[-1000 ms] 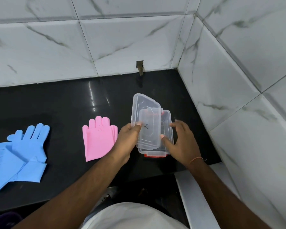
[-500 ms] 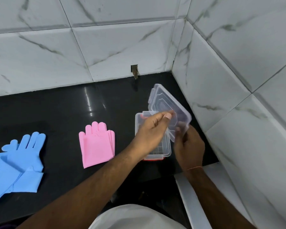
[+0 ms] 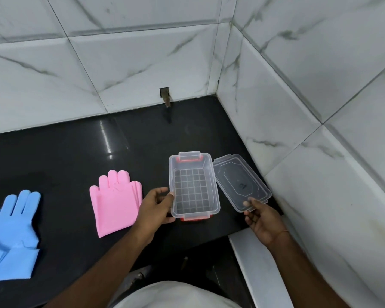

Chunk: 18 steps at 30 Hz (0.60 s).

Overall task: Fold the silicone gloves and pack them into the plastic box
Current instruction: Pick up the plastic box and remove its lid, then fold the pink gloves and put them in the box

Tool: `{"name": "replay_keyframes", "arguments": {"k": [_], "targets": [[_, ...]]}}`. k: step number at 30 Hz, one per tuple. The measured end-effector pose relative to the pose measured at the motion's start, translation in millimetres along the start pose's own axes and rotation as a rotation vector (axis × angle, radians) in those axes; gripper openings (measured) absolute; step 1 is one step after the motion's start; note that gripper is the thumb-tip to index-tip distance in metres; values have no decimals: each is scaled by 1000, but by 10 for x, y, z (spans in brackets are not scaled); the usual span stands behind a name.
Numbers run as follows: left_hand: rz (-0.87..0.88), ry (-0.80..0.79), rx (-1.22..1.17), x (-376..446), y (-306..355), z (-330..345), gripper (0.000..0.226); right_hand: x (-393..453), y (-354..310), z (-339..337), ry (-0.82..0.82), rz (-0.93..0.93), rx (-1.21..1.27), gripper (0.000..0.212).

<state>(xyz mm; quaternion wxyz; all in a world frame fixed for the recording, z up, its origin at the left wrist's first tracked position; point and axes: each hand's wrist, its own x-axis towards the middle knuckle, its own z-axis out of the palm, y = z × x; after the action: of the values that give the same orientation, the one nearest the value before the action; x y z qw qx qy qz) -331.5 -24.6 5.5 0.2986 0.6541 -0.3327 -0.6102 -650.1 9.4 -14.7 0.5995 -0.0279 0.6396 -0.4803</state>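
Both arms reach forward. The left hand (image 3: 157, 205) is half curled, with thumb and fingers apart. The right hand (image 3: 261, 220) is palm up, its fingertips (image 3: 246, 203) pinching.

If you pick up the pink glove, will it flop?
Probably: the pink glove lies flat and folded on the black counter, so it looks soft and bendy. It seems thin, likely light. Silicone may grip rather than slip.
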Motion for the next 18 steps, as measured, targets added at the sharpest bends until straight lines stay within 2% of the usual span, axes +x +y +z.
{"name": "replay_keyframes", "arguments": {"k": [3, 11, 15, 18], "targets": [[11, -22, -80, -45, 3, 30, 20, 60, 28, 1, 12, 7, 22, 11], [5, -20, -158, -160, -32, 130, 13, 86, 67, 70, 126, -97, -62, 6], [-31, -38, -181, -200, -41, 163, 13, 33, 128, 91, 202, -155, -61, 11], [-36, -39, -189, -214, -40, 171, 12, -8, 210, 114, 239, -167, -36, 35]]}}
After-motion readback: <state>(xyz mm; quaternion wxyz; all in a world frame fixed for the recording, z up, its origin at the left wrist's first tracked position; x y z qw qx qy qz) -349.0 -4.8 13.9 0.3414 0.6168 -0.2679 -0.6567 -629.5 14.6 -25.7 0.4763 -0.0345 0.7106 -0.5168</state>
